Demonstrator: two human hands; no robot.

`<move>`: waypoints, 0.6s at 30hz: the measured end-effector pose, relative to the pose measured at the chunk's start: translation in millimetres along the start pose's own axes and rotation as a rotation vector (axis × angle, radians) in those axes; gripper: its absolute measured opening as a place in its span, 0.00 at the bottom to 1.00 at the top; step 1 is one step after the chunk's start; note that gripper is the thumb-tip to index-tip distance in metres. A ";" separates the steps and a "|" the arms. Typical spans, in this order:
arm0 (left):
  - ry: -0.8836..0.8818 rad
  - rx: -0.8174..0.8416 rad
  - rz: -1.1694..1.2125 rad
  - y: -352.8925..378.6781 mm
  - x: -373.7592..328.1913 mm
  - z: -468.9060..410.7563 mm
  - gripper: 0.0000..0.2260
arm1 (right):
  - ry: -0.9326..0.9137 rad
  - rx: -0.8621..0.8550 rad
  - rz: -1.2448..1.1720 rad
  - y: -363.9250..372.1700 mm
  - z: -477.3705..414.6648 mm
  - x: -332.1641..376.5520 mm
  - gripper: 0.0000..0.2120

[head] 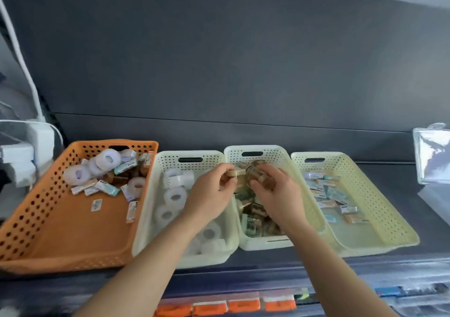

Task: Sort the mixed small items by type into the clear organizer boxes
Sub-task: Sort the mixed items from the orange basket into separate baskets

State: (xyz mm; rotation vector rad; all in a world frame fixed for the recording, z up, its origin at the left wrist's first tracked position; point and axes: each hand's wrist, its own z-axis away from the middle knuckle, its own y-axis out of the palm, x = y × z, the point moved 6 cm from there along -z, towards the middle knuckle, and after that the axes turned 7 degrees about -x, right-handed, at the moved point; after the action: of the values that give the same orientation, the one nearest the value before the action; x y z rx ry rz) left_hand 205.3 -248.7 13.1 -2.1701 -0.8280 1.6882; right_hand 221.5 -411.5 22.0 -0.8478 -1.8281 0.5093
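An orange basket (48,219) on the left holds mixed white tape rolls (107,158), small boxed items and brown pieces. Three pale baskets stand to its right. The first (190,158) holds white tape rolls, the middle one (258,242) brown and clear small items, the right one (379,219) small coloured boxes. My left hand (211,192) pinches a small tan block (235,172) over the middle basket. Beside it, also above the middle basket, my right hand (277,195) grips a cluster of clear brown pieces (258,173).
A dark wall panel rises behind the baskets. White chargers and a cable (22,156) sit at far left. A clear plastic box (431,156) stands at far right. Orange-labelled drawers (243,304) run along the front edge below.
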 end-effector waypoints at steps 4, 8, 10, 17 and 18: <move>0.148 0.091 -0.315 44.0 -20.0 5.6 0.16 | -0.002 0.073 0.109 -10.8 -1.9 -42.4 0.19; 0.163 0.132 -0.689 71.8 -4.9 5.1 0.27 | -0.096 0.103 0.298 -9.0 -4.1 -60.7 0.25; 0.158 0.132 -0.806 75.2 -4.5 2.5 0.31 | -0.125 0.094 0.336 -9.2 -7.0 -62.0 0.26; 0.081 0.266 -0.941 83.1 0.9 -6.2 0.38 | -0.202 0.340 0.513 16.4 -15.5 -69.4 0.28; 0.075 0.273 -0.928 83.1 1.3 -7.7 0.38 | -0.186 0.363 0.519 18.3 -16.1 -70.0 0.29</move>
State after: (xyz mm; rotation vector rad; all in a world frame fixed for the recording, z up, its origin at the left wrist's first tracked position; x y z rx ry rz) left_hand 235.4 -313.5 -30.2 -1.3090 -1.2289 1.1325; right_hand 258.9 -452.3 -27.4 -1.0436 -1.5951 1.2447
